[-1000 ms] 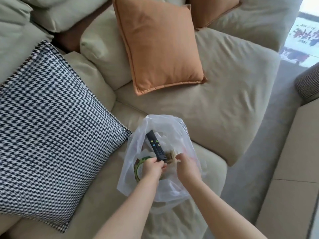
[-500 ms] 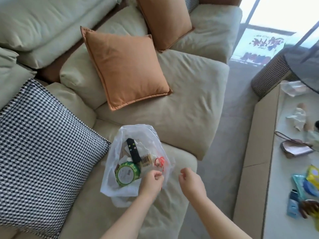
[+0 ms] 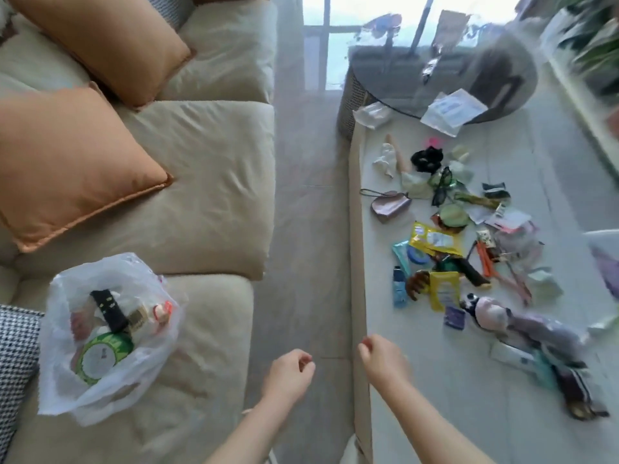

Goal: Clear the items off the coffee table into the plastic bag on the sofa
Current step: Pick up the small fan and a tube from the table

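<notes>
Both hands are free and hold nothing. The left hand point(image 3: 290, 369) hangs over the floor between sofa and surface, its fingers loosely curled. The right hand point(image 3: 382, 358), a little blurred, is at the near edge of the surface point(image 3: 435, 413), fingers also loosely curled.

The plastic bag point(image 3: 110, 336) sits open on the sofa point(image 3: 207, 195), to the left of the left hand. Inside it a black remote control point(image 3: 110, 309) lies with its long axis running away from the person, and below it a round green-rimmed lid point(image 3: 100, 354); its label is too blurred to read.

On the surface many items are spread: a yellow packet point(image 3: 435, 241), a blue tube point(image 3: 399, 288), a pink pouch point(image 3: 390, 204), black sunglasses point(image 3: 441, 185). No writing on them can be read. Two orange cushions point(image 3: 67, 162) lie on the sofa.
</notes>
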